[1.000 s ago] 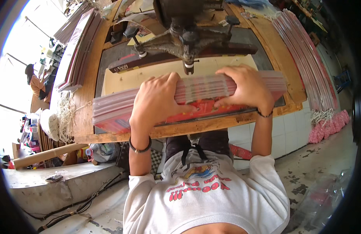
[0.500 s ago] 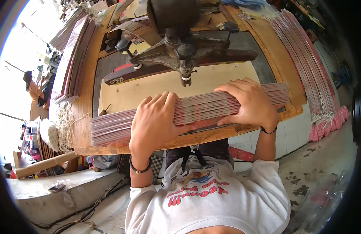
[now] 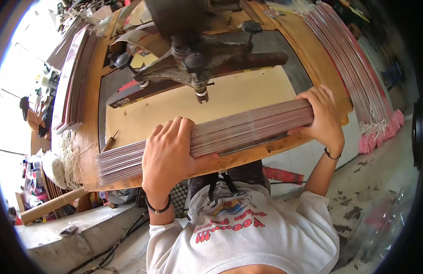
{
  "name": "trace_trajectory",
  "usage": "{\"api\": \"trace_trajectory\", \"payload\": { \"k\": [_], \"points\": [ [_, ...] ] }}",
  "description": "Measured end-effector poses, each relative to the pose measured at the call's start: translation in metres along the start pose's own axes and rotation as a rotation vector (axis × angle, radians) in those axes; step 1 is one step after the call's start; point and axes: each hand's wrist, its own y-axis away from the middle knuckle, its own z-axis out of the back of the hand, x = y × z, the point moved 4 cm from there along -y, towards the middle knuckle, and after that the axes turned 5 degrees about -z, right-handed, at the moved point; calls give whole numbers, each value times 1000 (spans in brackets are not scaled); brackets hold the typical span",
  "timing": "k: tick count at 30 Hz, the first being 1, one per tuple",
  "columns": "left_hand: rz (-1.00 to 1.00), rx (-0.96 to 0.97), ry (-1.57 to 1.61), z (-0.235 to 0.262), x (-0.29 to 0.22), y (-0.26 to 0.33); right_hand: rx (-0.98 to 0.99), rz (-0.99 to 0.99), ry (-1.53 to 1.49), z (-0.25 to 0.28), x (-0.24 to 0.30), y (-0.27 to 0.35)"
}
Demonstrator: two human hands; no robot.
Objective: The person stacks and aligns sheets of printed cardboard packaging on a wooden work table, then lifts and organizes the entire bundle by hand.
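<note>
**Squaring a long stack at the bench's near edge**

The stack [image 3: 229, 130], a thick run of thin pinkish sheets standing on edge, lay along the near edge of the bench [image 3: 248, 155], reaching from its near left corner almost to the near right one. The left hand [image 3: 168, 153] was draped over the top left of middle, fingers [image 3: 175, 125] curled down the far face and thumb on the near face, closed on the sheets. The right hand [image 3: 323, 116] capped the right end, fingers wrapped over the top and the palm pressed against the end; how tightly it gripped could not be told.

The step in hand looked like evening up the sheets. To do it well, both hands probably needed to press evenly, so the sheets would not fan or slip. The left end, beyond the left hand, stuck out unsupported past the near left corner and seemed the likeliest part to sag or splay. Keeping the lower edges flat on the board would help the ends come level.

The dark iron press [image 3: 197, 59] stood over the middle of the bench, well behind the stack. More sheets [image 3: 353, 64] lay along the right edge.
</note>
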Motion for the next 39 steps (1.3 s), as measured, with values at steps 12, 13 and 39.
{"api": "trace_trajectory", "payload": {
  "k": [12, 13, 39],
  "points": [
    [235, -102, -139, 45, 62, 108, -18, -65, -18, 2, 9, 26],
    [275, -173, -180, 52, 70, 119, -14, -69, -20, 1, 9, 25],
    [80, -753, 1114, -25, 179, 168, -191, -180, 4, 11, -15, 34]
  ]
}}
